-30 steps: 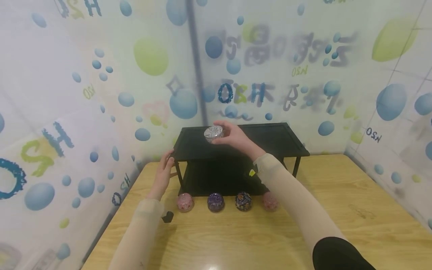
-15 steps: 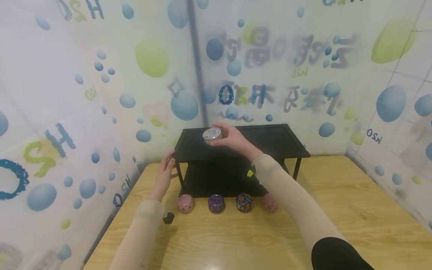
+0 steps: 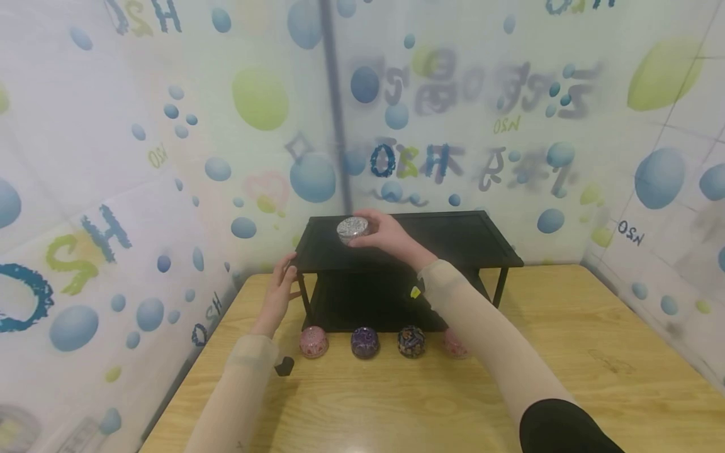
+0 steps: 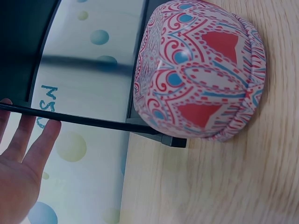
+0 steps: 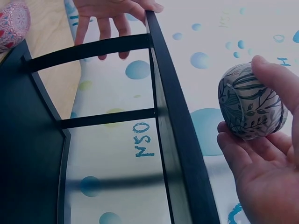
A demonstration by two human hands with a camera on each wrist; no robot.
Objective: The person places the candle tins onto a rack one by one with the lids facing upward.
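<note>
white tin (image 3: 348,229) pinched in right hand (image 3: 392,238), right wrist alone showing leaf print (image 5: 248,109), left hand (image 3: 276,294) outspread against shelf (image 3: 453,242)

Left sleeve (image 3: 232,390), right sleeve (image 3: 493,333): long, plain cream. Right one black toward elbow. Small black block (image 3: 284,366) beside left.

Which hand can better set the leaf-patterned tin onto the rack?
Probably the right hand: it grips the leaf-patterned tin above the black rack; the left hand touches the rack's end.
</note>
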